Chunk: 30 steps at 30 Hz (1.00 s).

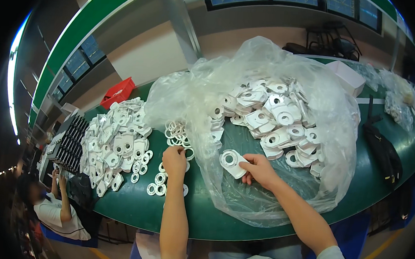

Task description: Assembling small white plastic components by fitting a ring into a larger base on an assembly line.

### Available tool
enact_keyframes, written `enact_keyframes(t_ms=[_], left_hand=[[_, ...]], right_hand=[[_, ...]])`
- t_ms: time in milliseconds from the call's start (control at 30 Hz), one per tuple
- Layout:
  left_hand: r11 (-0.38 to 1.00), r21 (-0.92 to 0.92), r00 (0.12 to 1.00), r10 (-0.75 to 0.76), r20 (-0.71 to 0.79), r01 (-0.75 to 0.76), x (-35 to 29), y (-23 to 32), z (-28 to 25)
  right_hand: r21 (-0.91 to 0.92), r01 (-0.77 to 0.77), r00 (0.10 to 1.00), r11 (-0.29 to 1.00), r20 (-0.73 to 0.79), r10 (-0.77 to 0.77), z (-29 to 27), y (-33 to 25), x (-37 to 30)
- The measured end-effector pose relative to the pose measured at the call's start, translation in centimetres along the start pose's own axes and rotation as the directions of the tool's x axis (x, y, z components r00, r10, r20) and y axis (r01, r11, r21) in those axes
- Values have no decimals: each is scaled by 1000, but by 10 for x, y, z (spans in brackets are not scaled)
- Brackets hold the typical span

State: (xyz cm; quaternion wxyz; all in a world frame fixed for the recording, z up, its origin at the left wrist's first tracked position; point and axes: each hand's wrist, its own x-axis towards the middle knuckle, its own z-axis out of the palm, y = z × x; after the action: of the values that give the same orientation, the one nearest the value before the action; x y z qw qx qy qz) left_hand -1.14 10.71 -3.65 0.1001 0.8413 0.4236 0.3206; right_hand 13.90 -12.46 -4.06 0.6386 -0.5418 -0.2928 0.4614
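Note:
My right hand (258, 170) grips a white plastic part (233, 163), flat with a round hole and a raised collar, held over the front of a clear plastic bag (259, 213). A heap of similar white parts (284, 115) lies inside the opened bag. My left hand (174, 161) is closed, its fingertips among loose white rings (179, 131); whether it pinches one is hidden. A single white ring (190, 154) shows right beside those fingertips. More thick white rings (161, 178) lie by the left wrist, partly covered by it.
Left of my hands a second heap of white parts (116, 143) covers the green table (211, 227). Behind it sits a red bin (118, 93); black stacked trays (69, 142) stand farther left. A co-worker (62, 211) sits at the left. A black bag (382, 152) lies at the right.

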Motion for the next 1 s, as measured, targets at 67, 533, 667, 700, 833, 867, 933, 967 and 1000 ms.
enact_keyframes(t_ms=[67,533,667,700,833,867,933,967,1000], left_hand=[[999,-47,1000,-24,12,24,3,-5,-4],[431,-901,993,-118,-13,40,3,0,-30],[227,-927,945,63,321,300,-15,47,-43],[224,-924,941,69,331,309,-18,53,-43],[369,-866,904,129,407,337,-30,65,-36],[443,-842,903,144,406,308,-32,67,-35],[555,-789,905,142,401,262,-36,72,-35],[557,-787,902,144,406,265,-37,74,-33],[567,-787,908,150,390,245,-38,75,-32]], right_hand=[[7,0,1000,1000,-6,0,3,-2,-2],[-36,-5,1000,999,-12,4,6,-4,-6],[-82,-39,996,996,-82,32,10,-10,-11],[-90,-31,997,995,-73,25,12,-11,-13],[-65,-9,1000,998,-22,8,15,-10,-13],[-61,-14,1000,998,-29,12,15,-9,-13],[-35,-50,998,998,32,51,14,-10,-13],[-23,-67,996,997,64,69,14,-10,-13],[-19,-69,996,997,60,70,13,-8,-13]])
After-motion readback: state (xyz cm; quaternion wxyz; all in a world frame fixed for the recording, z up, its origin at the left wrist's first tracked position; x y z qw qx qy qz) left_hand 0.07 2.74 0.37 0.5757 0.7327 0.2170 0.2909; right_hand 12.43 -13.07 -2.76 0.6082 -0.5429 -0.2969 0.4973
